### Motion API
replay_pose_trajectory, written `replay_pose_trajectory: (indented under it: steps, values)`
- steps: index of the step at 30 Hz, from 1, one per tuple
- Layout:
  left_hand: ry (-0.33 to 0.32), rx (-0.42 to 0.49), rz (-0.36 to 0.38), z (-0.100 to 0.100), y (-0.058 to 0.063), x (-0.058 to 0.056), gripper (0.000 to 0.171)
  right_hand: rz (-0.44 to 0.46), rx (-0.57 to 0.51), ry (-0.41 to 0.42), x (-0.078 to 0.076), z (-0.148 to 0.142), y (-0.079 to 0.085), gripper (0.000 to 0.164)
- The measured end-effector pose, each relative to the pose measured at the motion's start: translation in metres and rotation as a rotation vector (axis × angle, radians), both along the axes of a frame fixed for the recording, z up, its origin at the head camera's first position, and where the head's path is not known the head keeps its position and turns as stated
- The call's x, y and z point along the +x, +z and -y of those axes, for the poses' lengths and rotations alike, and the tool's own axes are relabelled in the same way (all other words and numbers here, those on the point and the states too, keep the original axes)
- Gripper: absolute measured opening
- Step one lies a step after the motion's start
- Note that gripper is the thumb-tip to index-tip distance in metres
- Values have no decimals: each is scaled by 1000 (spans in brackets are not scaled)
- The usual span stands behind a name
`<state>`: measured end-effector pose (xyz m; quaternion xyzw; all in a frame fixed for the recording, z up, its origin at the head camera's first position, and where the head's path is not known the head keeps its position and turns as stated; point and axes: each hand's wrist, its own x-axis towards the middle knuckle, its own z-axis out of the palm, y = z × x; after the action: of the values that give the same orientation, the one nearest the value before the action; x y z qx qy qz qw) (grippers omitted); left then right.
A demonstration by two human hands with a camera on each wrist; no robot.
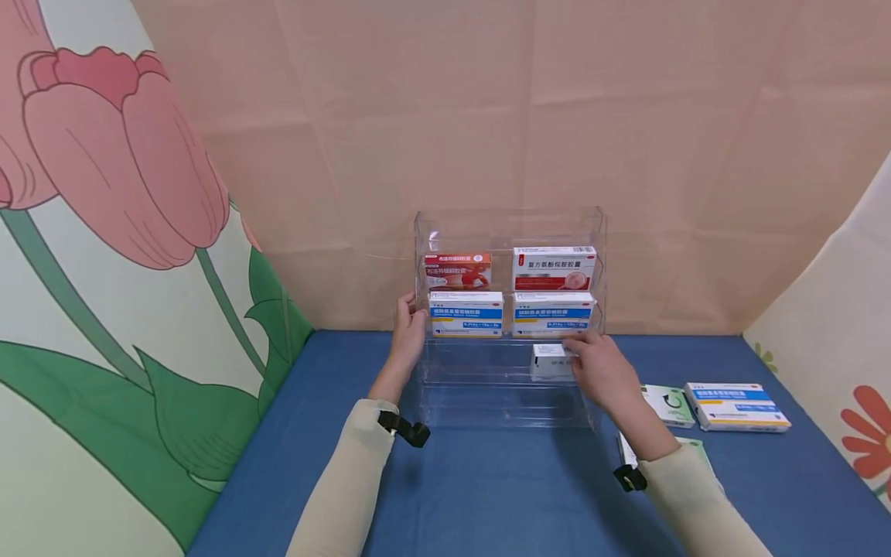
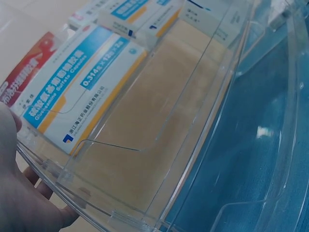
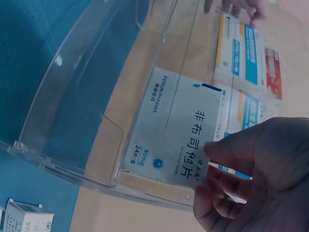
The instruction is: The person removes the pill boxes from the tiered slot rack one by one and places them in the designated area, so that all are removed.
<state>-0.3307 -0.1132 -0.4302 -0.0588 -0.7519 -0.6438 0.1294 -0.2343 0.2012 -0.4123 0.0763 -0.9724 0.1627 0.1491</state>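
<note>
On a blue cloth-covered table (image 1: pixel 480 491) we see a tiered clear plastic rack (image 1: pixel 473 379). The left hand (image 1: pixel 407 331) is curled round its left edge; the left wrist view shows us some fingers through the plastic. The right hand (image 1: pixel 602 371), thumb and fingers nearly closed, pinches the right end of a small white rectangular carton (image 3: pixel 169 128). We find this carton at the right of the rack, one tier below two white-and-blue medicine boxes (image 1: pixel 465 315). Only the right wrist view lets us read its print, FOSUN PHARMA and 40mg among it. The printed face points out to the front, lettering upright, and the long axis runs sideways along the tier. In the head view, fingers hide its right end and we cannot make out the lettering; in the left wrist view, the top edge cuts it off
</note>
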Motion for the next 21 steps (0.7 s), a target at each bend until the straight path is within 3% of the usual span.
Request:
replay_pose_trajectory:
  steps: [15, 21]
  values:
    - [9, 6, 4, -1, -1, -2, 47, -11, 3, -29, 1, 5, -4, 38]
    - [11, 11, -1, 0, -1, -1, 47, -79, -22, 10, 1, 2, -4, 35]
